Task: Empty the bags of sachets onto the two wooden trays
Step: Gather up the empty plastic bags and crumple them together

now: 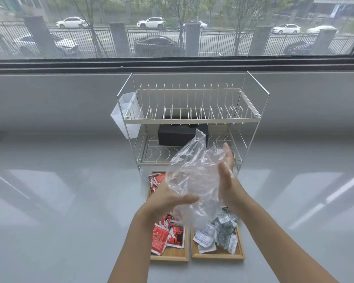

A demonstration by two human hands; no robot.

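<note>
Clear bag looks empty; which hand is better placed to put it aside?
Left hand, probably: it holds the clear bag from below, thumb across; right hand just presses flat against its side.

Printing was seen on the red sachets [168, 237] and, beside them, the grey sachets [217, 235]; none could be read.
</note>
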